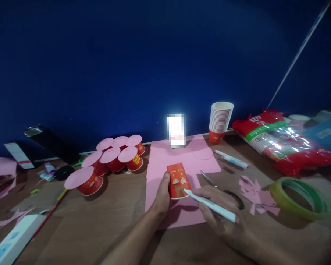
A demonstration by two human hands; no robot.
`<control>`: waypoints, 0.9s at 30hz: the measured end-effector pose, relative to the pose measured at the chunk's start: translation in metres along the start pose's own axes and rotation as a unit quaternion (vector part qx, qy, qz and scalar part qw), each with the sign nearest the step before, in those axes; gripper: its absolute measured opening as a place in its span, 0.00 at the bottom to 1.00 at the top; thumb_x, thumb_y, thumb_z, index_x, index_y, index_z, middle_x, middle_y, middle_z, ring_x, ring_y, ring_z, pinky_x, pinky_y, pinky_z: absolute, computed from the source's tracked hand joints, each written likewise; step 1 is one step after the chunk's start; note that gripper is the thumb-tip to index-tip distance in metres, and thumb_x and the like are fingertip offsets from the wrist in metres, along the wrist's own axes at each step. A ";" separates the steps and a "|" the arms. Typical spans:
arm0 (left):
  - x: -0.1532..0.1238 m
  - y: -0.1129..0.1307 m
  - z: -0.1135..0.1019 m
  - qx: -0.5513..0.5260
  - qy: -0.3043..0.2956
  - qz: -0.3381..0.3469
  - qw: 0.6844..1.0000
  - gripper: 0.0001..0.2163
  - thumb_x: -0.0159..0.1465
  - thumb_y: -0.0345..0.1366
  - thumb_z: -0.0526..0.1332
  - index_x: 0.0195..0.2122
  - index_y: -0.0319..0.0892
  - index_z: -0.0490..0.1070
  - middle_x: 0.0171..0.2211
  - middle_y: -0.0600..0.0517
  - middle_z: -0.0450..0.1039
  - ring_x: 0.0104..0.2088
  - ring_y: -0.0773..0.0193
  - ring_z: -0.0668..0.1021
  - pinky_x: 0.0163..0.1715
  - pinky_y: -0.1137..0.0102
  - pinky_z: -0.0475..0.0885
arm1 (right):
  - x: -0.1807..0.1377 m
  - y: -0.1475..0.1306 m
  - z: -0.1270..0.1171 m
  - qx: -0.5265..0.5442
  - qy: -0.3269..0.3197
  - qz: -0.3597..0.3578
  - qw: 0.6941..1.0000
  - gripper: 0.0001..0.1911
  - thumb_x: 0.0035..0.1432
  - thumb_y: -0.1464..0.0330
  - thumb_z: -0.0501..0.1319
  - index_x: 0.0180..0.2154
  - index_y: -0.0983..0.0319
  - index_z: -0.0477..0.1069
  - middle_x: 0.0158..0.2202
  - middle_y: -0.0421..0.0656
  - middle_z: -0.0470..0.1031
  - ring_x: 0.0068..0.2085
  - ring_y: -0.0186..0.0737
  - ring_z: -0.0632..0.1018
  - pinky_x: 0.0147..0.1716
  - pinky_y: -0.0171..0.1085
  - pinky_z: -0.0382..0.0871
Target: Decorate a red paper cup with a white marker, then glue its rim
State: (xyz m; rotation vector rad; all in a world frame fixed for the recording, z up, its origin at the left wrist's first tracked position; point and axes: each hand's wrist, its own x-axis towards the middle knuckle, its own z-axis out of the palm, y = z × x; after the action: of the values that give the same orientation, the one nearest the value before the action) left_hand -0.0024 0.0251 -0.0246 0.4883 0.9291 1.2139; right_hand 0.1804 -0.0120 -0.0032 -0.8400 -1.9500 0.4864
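Note:
My left hand [162, 197] grips a red paper cup [178, 179] that stands upside down on a pink paper sheet [165, 162]. My right hand [219, 211] holds a white pen [212, 207], whose tip touches the sheet at the cup's rim. A pair of scissors [223, 189] lies on the brown table just beyond my right hand, partly hidden by it.
Several red cups with pink paper discs [113, 158] lie at the left. A stack of paper cups [220, 119] stands by the blue wall, a bag of cups [281, 141] to the right. Pink scraps [257, 197], a tape roll [299, 198], another pen [231, 159] and a power strip [12, 241] lie around.

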 end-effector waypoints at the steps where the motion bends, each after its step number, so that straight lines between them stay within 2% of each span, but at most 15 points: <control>1: 0.000 0.000 -0.001 0.002 -0.007 0.002 1.000 0.22 0.62 0.52 0.58 0.40 0.36 0.75 0.36 0.44 0.79 0.42 0.53 0.79 0.51 0.60 0.70 | 0.000 0.000 0.001 -0.005 0.002 -0.002 1.000 0.13 0.61 0.73 0.57 0.48 0.59 0.71 0.41 0.46 0.79 0.42 0.42 0.80 0.41 0.38 0.77; 7: 0.000 -0.002 -0.004 0.005 0.005 0.001 1.000 0.22 0.62 0.53 0.59 0.41 0.36 0.75 0.39 0.45 0.79 0.45 0.54 0.78 0.54 0.61 0.68 | 0.007 -0.007 0.001 -0.035 0.020 0.015 0.999 0.12 0.61 0.73 0.58 0.46 0.58 0.72 0.38 0.44 0.80 0.35 0.40 0.82 0.33 0.35 0.78; 11: -0.002 0.000 -0.002 0.013 0.020 0.011 1.000 0.21 0.62 0.52 0.59 0.41 0.37 0.75 0.40 0.45 0.79 0.46 0.55 0.78 0.55 0.62 0.67 | 0.011 -0.009 -0.002 -0.028 0.025 -0.003 0.999 0.08 0.62 0.72 0.56 0.42 0.59 0.72 0.36 0.43 0.80 0.35 0.39 0.82 0.34 0.35 0.77; 14: -0.002 0.001 -0.001 0.013 0.022 -0.002 1.000 0.22 0.63 0.52 0.58 0.42 0.36 0.75 0.39 0.45 0.79 0.45 0.55 0.79 0.54 0.62 0.68 | 0.012 -0.009 -0.004 -0.035 0.009 0.004 0.999 0.09 0.62 0.73 0.56 0.42 0.59 0.72 0.36 0.44 0.79 0.35 0.38 0.81 0.33 0.34 0.77; 18: -0.003 0.002 0.001 -0.002 0.013 -0.020 1.000 0.23 0.62 0.53 0.58 0.41 0.36 0.75 0.38 0.44 0.79 0.43 0.53 0.79 0.53 0.60 0.69 | 0.011 -0.008 -0.005 -0.020 0.002 -0.022 1.000 0.09 0.61 0.74 0.56 0.42 0.59 0.71 0.37 0.43 0.79 0.37 0.39 0.81 0.37 0.35 0.78; 22: -0.005 0.004 0.003 -0.019 0.012 -0.025 0.999 0.21 0.61 0.52 0.59 0.39 0.37 0.75 0.38 0.45 0.79 0.44 0.54 0.79 0.54 0.62 0.68 | 0.014 -0.009 -0.003 -0.008 0.029 -0.012 0.999 0.08 0.62 0.74 0.56 0.40 0.59 0.71 0.33 0.42 0.78 0.34 0.38 0.80 0.34 0.34 0.77; 27: -0.002 0.002 -0.001 -0.004 0.011 -0.008 1.000 0.22 0.60 0.53 0.61 0.39 0.37 0.75 0.36 0.46 0.79 0.42 0.55 0.79 0.52 0.63 0.68 | 0.015 -0.012 -0.005 -0.002 0.019 -0.004 1.000 0.08 0.61 0.74 0.56 0.40 0.59 0.71 0.31 0.41 0.78 0.32 0.37 0.80 0.32 0.33 0.75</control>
State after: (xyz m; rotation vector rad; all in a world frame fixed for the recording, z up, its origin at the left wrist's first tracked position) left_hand -0.0049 0.0241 -0.0228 0.4610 0.9450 1.2098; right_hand 0.1750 -0.0089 0.0156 -0.8367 -1.9202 0.4592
